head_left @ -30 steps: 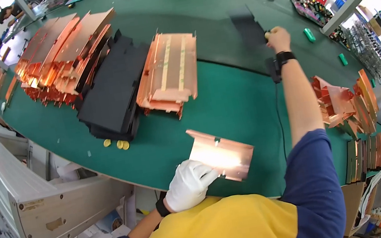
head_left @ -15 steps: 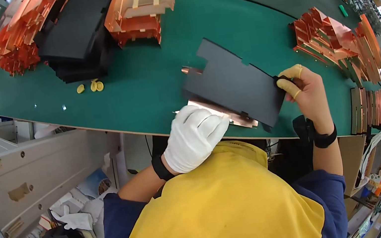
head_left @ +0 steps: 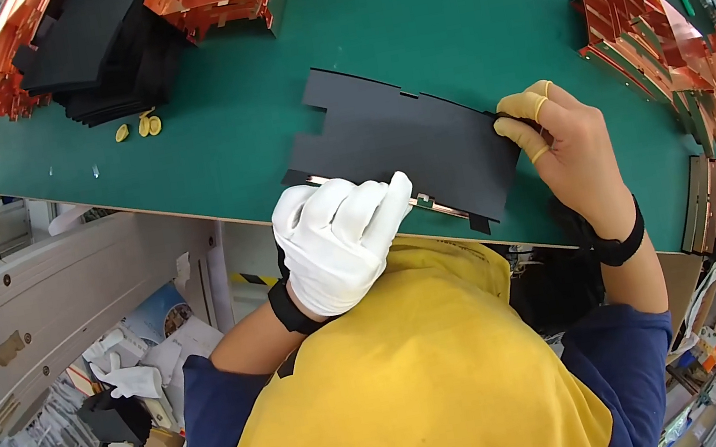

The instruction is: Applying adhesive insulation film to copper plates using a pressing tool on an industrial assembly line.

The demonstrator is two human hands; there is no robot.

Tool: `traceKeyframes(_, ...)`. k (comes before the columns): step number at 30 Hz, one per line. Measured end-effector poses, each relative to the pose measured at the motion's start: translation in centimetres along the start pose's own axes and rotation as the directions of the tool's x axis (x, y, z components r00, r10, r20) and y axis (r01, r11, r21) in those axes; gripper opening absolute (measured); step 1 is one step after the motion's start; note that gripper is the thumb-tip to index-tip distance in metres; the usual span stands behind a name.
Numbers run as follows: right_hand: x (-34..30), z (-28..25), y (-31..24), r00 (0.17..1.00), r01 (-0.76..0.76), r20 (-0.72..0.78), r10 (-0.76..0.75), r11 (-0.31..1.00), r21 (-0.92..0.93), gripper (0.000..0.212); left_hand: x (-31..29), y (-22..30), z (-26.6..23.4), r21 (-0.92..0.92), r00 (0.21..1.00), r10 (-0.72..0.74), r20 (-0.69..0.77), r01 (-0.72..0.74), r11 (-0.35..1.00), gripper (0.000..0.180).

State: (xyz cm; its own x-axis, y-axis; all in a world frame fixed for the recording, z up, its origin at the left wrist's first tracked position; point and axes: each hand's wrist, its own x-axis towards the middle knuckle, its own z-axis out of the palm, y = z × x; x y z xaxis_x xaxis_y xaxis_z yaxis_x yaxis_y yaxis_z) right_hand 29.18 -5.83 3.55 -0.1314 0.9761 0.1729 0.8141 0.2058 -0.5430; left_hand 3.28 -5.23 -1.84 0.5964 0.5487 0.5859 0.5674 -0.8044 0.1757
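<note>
A black notched sheet (head_left: 415, 138) lies over a copper-coloured metal part (head_left: 439, 207), whose near edge shows as a thin shiny strip below it. My right hand (head_left: 563, 132), with yellow finger cots on the thumb and fingers, pinches the sheet's right corner. My left hand (head_left: 343, 237), in a white glove, is closed at the near edge of the metal part. Its fingertips are partly hidden, but it seems to grip that edge. Most of the metal part is covered by the sheet.
A stack of black sheets (head_left: 88, 55) stands at the back left beside copper parts (head_left: 212, 2). Several yellow finger cots (head_left: 149, 124) lie in front of it. More bent copper parts (head_left: 670, 48) stand at the right of the green table (head_left: 399, 18), whose front edge runs near my body.
The black sheet has come down and left, now covering most of the copper part. My right hand keeps its pinch on the corner. The whole view has shifted slightly.
</note>
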Motion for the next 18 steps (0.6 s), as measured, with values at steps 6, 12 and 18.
traceKeyframes(6, -0.5, -0.1, 0.8, 0.995, 0.1, 0.027, -0.101, 0.995, 0.012, 0.017, 0.6, -0.4, -0.2, 0.002, 0.999, 0.011, 0.032, -0.011, 1.0, 0.029)
traceKeyframes(12, -0.8, 0.1, 1.8, 0.985, 0.163, 0.041, -0.167, 0.983, 0.086, 0.022, 0.8, -0.4, -0.2, -0.03, 0.997, 0.0, 0.073, 0.002, 1.0, 0.029)
traceKeyframes(18, -0.9, -0.1, 1.6, 0.991, 0.122, 0.026, -0.128, 0.982, 0.147, 0.024, 0.9, -0.4, -0.2, 0.021, 0.999, 0.024, 0.038, -0.025, 0.999, 0.029)
